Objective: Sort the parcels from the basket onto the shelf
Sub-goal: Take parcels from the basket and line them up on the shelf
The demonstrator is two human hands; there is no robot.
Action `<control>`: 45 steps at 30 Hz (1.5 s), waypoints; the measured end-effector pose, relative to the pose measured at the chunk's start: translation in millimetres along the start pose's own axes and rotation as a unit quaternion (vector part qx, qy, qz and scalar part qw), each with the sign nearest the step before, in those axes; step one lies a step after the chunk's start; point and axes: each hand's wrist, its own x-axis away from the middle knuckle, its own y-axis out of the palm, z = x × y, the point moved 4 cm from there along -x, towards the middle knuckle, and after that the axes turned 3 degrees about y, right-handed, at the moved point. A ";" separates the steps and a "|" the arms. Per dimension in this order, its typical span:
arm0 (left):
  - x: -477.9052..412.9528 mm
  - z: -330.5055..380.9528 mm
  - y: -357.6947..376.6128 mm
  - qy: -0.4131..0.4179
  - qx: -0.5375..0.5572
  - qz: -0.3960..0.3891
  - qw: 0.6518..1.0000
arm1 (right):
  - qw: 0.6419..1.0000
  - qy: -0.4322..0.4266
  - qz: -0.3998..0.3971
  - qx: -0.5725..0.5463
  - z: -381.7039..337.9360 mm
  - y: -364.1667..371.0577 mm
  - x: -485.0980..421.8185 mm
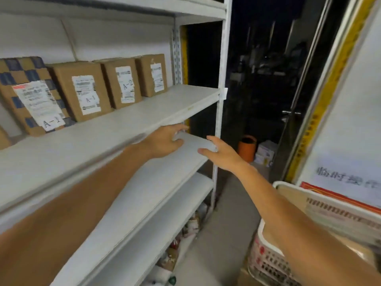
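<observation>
Motion blur is smearing the left arm (72, 213) and right arm (288, 213), and the frame's edges are cutting both off low down. Between the left hand (165, 141) and right hand (223, 156), a pale shape (194, 142) is blending into the shelf (144, 112), so it is proving impossible to tell whether the fingers (179, 127) are gripping it. The right arm is hiding part of the basket (268, 263), which the right and bottom edges are cropping. Fine print on the labels (86, 94) is running too small to read. Clutter (185, 230) under the shelf is blurring out.
</observation>
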 end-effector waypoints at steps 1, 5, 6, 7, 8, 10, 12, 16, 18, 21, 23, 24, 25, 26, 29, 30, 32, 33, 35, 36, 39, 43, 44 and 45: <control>-13.7 15.9 25.9 0.022 0.010 -0.025 0.999 | 1.000 0.021 0.020 0.003 21.8 -16.8 6.5; -58.0 69.5 126.5 0.085 0.027 -0.127 0.988 | 0.989 0.115 0.083 0.043 102.6 -75.5 36.4; -66.5 80.0 150.7 0.097 0.027 -0.151 0.983 | 0.984 0.140 0.097 0.050 121.3 -87.7 45.1; -74.4 89.4 174.5 0.108 0.030 -0.174 0.978 | 0.979 0.160 0.111 0.053 139.3 -99.2 54.0; -81.9 98.7 197.9 0.120 0.031 -0.196 0.973 | 0.975 0.177 0.126 0.052 157.0 -109.8 62.8; -93.7 115.7 243.8 0.143 0.029 -0.239 0.960 | 0.966 0.204 0.149 0.058 189.8 -127.7 83.3; -108.1 131.4 286.0 0.162 0.023 -0.282 0.945 | 0.954 0.233 0.175 0.066 219.0 -146.8 100.0; -133.9 150.0 357.7 0.170 0.016 -0.344 0.923 | 0.940 0.280 0.191 0.034 261.9 -175.1 116.6; -142.2 158.3 391.6 0.172 0.028 -0.379 0.909 | 0.931 0.301 0.204 0.016 280.6 -184.3 121.4; -147.5 169.5 438.2 0.173 0.062 -0.421 0.888 | 0.917 0.329 0.223 -0.009 312.2 -190.3 127.6; -148.9 174.1 463.6 0.172 0.092 -0.429 0.882 | 0.903 0.360 0.232 -0.011 336.0 -190.9 131.7; -147.8 174.5 474.4 0.171 0.097 -0.431 0.881 | 0.895 0.380 0.233 -0.010 348.0 -190.1 135.1; -146.4 173.6 484.7 0.171 0.095 -0.434 0.880 | 0.888 0.397 0.233 -0.012 359.9 -189.1 138.8; -146.0 172.2 494.5 0.173 0.087 -0.440 0.877 | 0.882 0.411 0.230 -0.017 371.6 -188.5 141.3; -151.9 159.5 516.8 0.157 0.059 -0.461 0.871 | 0.864 0.449 0.223 -0.050 405.0 -190.6 144.1; -156.3 153.6 523.5 0.137 0.054 -0.463 0.874 | 0.860 0.456 0.222 -0.058 416.8 -193.5 142.3; -164.3 141.1 532.2 0.062 0.069 -0.454 0.886 | 0.859 0.460 0.212 -0.077 438.7 -198.6 134.5; -169.4 136.4 535.4 0.029 0.080 -0.440 0.894 | 0.860 0.458 0.206 -0.088 449.1 -201.7 127.9; -179.1 130.7 542.8 -0.007 0.089 -0.417 0.905 | 0.864 0.451 0.192 -0.111 466.7 -207.6 110.9; -183.5 129.7 546.5 -0.010 0.086 -0.408 0.909 | 0.868 0.447 0.180 -0.120 475.2 -209.1 101.1; -198.0 124.0 564.6 0.004 0.034 -0.386 0.922 | 0.876 0.445 0.135 -0.126 507.2 -210.9 74.8; -217.8 107.7 600.2 0.022 -0.026 -0.377 0.926 | 0.881 0.436 0.114 -0.148 560.8 -222.7 36.6; -222.1 103.3 607.8 0.022 -0.035 -0.375 0.926 | 0.878 0.438 0.115 -0.157 570.5 -224.1 29.1; -223.7 99.9 614.1 0.018 -0.039 -0.376 0.926 | 0.876 0.439 0.116 -0.163 577.0 -223.5 23.3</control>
